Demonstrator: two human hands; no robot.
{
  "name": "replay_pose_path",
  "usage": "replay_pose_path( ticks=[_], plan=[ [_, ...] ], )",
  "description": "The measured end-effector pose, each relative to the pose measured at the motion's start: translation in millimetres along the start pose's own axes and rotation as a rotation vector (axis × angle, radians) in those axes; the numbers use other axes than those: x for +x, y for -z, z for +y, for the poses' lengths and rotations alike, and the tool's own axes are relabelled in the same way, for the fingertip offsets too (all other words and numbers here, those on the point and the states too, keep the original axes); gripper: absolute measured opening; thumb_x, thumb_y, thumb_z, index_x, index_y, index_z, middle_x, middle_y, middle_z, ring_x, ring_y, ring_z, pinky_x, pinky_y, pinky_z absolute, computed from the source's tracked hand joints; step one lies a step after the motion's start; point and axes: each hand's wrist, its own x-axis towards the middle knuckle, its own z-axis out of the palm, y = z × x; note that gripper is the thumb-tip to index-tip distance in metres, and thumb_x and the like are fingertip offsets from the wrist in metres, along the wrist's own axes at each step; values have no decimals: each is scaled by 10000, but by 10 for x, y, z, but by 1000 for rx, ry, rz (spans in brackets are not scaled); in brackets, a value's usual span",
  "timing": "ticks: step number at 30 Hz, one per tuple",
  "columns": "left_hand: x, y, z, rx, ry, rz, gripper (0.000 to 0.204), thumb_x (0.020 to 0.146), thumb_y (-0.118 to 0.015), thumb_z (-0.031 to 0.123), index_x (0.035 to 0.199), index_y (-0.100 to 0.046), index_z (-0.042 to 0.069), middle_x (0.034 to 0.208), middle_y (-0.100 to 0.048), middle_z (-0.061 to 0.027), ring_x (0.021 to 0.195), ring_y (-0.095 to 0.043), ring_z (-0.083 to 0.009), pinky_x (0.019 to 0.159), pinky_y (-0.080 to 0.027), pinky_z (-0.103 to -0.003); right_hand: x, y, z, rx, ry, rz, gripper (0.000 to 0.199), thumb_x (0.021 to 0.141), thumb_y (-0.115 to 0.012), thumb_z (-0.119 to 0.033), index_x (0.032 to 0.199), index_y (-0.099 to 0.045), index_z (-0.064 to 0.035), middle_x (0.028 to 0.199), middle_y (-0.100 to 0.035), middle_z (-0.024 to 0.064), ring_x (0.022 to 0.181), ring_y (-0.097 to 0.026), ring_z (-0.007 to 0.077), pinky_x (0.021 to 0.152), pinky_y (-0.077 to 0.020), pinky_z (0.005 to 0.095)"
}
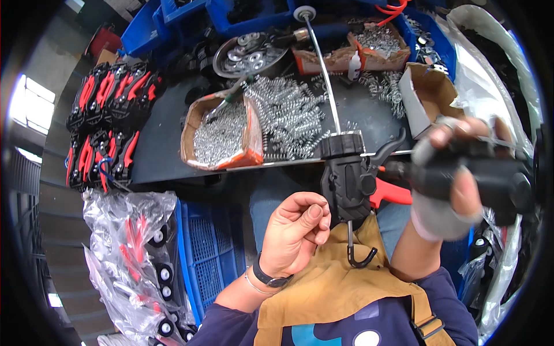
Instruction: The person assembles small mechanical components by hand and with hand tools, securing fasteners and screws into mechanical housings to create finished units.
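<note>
A black caulking gun body (349,181) with a red trigger (392,193) stands at the bench edge in front of me. Its long steel rod (323,69) runs up to a round disc at the far end, and a bent hook (362,260) hangs below. My right hand (447,187), in a pale fingerless glove and blurred, grips a black power screwdriver (473,179). The driver's tip reaches toward the right side of the gun body. My left hand (300,228) is closed in a pinch just left of the body; whatever its fingertips hold is too small to make out.
Loose springs (288,115) lie beside a cardboard box of small springs (222,135). Behind are a metal bowl of washers (248,55) and blue bins (254,20). Finished-looking red and black guns (107,95) are stacked left, above a plastic-wrapped bundle (133,248) and blue crate (210,248).
</note>
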Motion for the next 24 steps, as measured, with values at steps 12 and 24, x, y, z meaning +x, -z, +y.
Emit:
replay_pose_path(
  ticks=[12, 24],
  plan=[
    [-255, -133, -178, -57, 269, -158, 260, 962, -575, 309, 957, -606, 51, 752, -541, 10, 596, -430, -42, 449, -270, -170, -307, -469, -496, 98, 171, -140, 724, 752, -756, -108, 1336, -340, -6, 973, -487, 106, 739, -573, 231, 489, -473, 253],
    [68, 246, -165, 124, -170, 292, 415, 1006, -423, 461, 894, -519, 73, 669, -451, 20, 565, -405, -82, 506, -341, -221, -365, -209, -544, 41, 50, -241, 707, 801, -694, -150, 1392, -326, -27, 1066, -474, 139, 845, -593, 262, 488, -490, 257]
  ],
)
